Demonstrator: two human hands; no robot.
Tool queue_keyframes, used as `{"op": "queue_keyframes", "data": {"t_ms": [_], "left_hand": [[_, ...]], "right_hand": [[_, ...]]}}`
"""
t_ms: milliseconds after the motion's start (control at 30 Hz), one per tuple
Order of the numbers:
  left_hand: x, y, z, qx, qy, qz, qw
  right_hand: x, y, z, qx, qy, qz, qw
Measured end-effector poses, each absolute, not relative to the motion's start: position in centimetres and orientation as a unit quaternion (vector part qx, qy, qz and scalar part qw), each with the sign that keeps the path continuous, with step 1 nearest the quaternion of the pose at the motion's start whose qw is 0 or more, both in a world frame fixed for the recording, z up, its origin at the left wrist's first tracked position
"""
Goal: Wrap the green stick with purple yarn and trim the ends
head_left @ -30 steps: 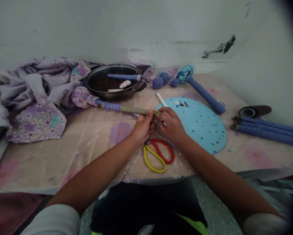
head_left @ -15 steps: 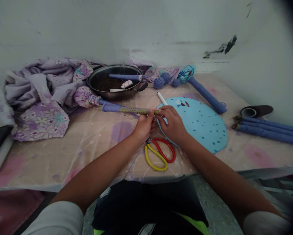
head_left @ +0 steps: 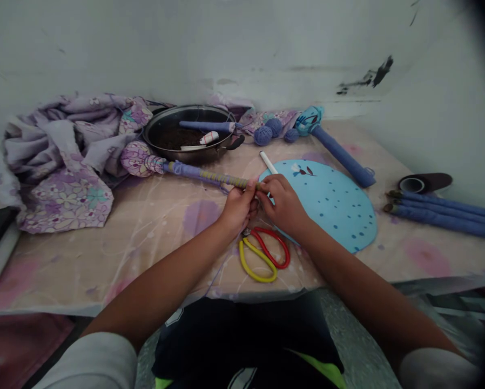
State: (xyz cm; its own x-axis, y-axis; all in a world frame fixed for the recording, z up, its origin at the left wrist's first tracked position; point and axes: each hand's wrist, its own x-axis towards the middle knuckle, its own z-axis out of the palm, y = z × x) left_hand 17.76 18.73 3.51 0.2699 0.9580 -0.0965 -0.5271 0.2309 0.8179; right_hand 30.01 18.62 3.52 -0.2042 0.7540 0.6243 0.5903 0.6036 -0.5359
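My left hand (head_left: 239, 208) and my right hand (head_left: 282, 201) meet at the near end of a thin greenish-yellow stick (head_left: 226, 179). Both hands are closed on it, fingertips pinching. Blue-purple cloth or yarn winds round the stick, dense at its far part and in spaced turns nearer my hands. The far end lines up with the blue neck of a floral cloth ball (head_left: 139, 159); I cannot tell if they are joined. Scissors (head_left: 262, 254) with one yellow and one red handle lie just below my hands, their blades hidden. A loose strand hangs beneath the left hand.
Behind are a dark pan (head_left: 189, 156) holding a wrapped stick, blue yarn balls (head_left: 262, 135) and a blue-headed wrapped stick (head_left: 343, 156). A light-blue spotted mat (head_left: 327, 210) and white marker (head_left: 268, 162) lie right, wrapped sticks (head_left: 440, 213) beyond. Bunched floral cloth (head_left: 68, 162) covers the left.
The stick's far end has shifted up and now lines up with the ball's neck, tilting the stick down towards my hands. Both hands keep nearly the same place.
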Motion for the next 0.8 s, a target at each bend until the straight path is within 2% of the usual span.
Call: {"op": "queue_keyframes", "data": {"t_ms": [67, 133, 233, 300, 333, 400, 533, 600, 667, 800], "left_hand": [[17.73, 18.75, 3.47, 0.346, 0.306, 0.516, 0.722], [17.65, 18.82, 3.45, 0.348, 0.296, 0.514, 0.726], [17.53, 18.94, 3.43, 0.355, 0.286, 0.507, 0.732], [17.50, 18.99, 3.41, 0.365, 0.283, 0.502, 0.731], [17.50, 19.00, 3.41, 0.369, 0.284, 0.499, 0.731], [17.54, 18.99, 3.40, 0.367, 0.289, 0.498, 0.731], [17.56, 18.98, 3.38, 0.346, 0.286, 0.499, 0.742], [17.51, 19.02, 3.36, 0.343, 0.287, 0.498, 0.743], [17.44, 19.08, 3.37, 0.340, 0.291, 0.499, 0.742], [17.36, 19.14, 3.49, 0.345, 0.287, 0.502, 0.739]], "right_hand": [[30.01, 18.54, 3.51, -0.408, -0.797, 0.032, 0.445], [30.07, 18.51, 3.62, -0.419, -0.775, 0.060, 0.469], [30.17, 18.60, 3.89, -0.475, -0.661, 0.255, 0.522], [30.20, 18.68, 4.00, -0.494, -0.593, 0.403, 0.492], [30.20, 18.71, 4.00, -0.494, -0.584, 0.441, 0.469], [30.15, 18.68, 3.90, -0.494, -0.624, 0.401, 0.454], [29.97, 18.46, 3.62, -0.463, -0.760, 0.084, 0.448], [29.95, 18.41, 3.52, -0.434, -0.792, 0.021, 0.429], [30.02, 18.48, 3.39, -0.432, -0.782, 0.061, 0.446], [30.34, 18.79, 3.02, -0.477, -0.676, 0.299, 0.475]]}}
